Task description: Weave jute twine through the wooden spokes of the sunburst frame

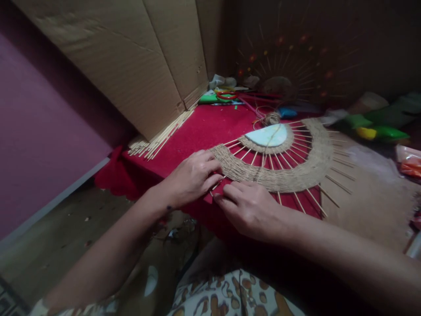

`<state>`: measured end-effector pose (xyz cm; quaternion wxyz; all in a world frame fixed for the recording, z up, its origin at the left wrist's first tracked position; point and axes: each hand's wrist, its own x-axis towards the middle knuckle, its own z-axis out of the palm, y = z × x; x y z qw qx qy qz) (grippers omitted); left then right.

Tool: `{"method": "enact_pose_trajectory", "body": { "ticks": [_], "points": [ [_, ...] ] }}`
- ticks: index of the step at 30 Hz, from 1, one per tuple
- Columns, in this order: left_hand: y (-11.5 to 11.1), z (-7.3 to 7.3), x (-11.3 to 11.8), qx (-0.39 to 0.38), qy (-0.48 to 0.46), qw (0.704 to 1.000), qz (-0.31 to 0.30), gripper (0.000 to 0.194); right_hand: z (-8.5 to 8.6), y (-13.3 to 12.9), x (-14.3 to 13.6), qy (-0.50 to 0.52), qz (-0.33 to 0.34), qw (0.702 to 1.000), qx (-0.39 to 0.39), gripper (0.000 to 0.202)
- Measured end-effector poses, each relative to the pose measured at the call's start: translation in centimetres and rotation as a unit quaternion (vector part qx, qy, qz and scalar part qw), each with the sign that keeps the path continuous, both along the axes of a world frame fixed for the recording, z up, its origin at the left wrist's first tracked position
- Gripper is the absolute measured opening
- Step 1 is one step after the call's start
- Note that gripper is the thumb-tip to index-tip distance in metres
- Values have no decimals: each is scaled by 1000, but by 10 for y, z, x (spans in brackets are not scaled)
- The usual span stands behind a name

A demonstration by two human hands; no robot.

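Note:
A half-round woven fan lies on the red cloth, with thin wooden sticks fanning out through a wide band of brown twine. At its inner centre sits a pale half disc edged with twine. My left hand is closed on the left end of the woven band, thumb and fingers pinching around a stick there. Close beside it, my right hand is closed at the band's lower edge, its fingertips pinching what looks like a thin strand of twine. The curled fingers hide part of the strand.
A bundle of loose sticks lies at the left beside a cardboard sheet. Behind the fan are a twine ball, orange-handled scissors and a blue item. Packets lie at the right.

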<state>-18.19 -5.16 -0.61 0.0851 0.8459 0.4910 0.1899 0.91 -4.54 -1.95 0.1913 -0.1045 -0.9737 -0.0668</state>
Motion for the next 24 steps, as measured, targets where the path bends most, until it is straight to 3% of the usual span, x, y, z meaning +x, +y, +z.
{"method": "enact_pose_trajectory", "body": {
  "ticks": [7,13,18,24],
  "points": [
    [5,6,-5,-43,-57,997,-7,14,3,5,8,1,-28,1000,6,26],
    [0,8,-1,-33,33,998,-35,16,8,7,11,-5,-75,995,-72,23],
    [-5,6,12,-37,127,991,-1,15,6,7,11,5,-50,998,-45,24],
    [-3,-2,18,-43,68,995,58,18,3,7,13,-13,-16,1000,-10,24]
  ]
}}
